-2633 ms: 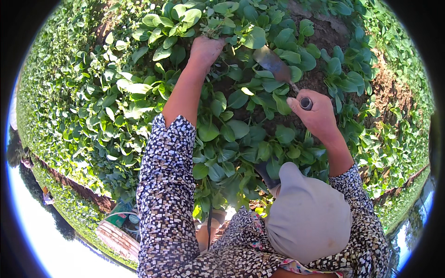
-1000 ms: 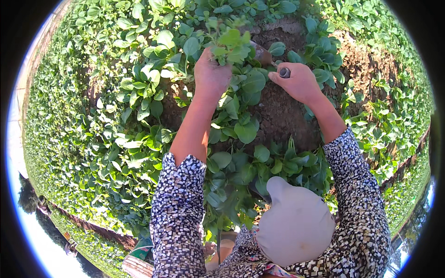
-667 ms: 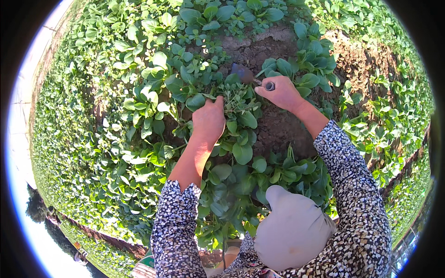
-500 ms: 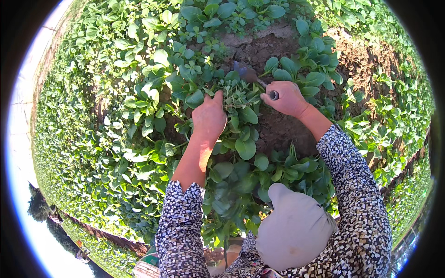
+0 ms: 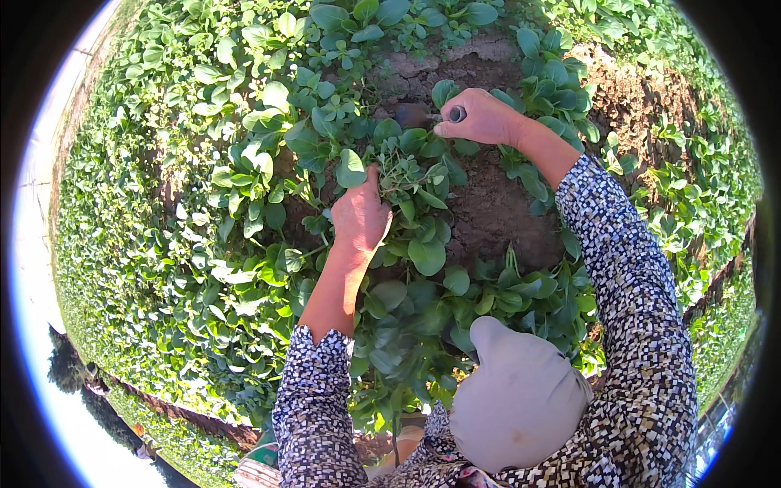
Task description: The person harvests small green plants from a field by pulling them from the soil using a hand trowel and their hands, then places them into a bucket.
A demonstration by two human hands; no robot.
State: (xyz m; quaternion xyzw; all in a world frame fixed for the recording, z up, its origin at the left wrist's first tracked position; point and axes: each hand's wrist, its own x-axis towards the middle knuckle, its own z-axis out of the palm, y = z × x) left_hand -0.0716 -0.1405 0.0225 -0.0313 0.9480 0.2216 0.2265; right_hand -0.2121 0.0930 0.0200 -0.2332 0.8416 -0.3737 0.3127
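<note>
My left hand [image 5: 359, 218] reaches into a bed of broad-leaved green plants [image 5: 244, 171] and closes on a tuft of thin-stemmed, small-leaved weeds [image 5: 400, 175]. My right hand [image 5: 482, 119] is further out and to the right, fisted around the round handle of a small hand tool [image 5: 456, 114]. The tool's dark blade [image 5: 411, 114] points left onto the soil just beyond the tuft. Both forearms wear sleeves with a black-and-white pattern.
A patch of bare brown soil [image 5: 498, 213] lies between my hands, with cracked earth [image 5: 423, 69] beyond it and more soil [image 5: 643, 102] at the right. Dense leafy plants surround everything. The pale brim of my cap [image 5: 521, 398] covers the lower middle.
My left hand has dropped from the higher leaves to the weed tuft and closed on it. My right hand, still holding the tool, has shifted left and set the blade beside the tuft.
</note>
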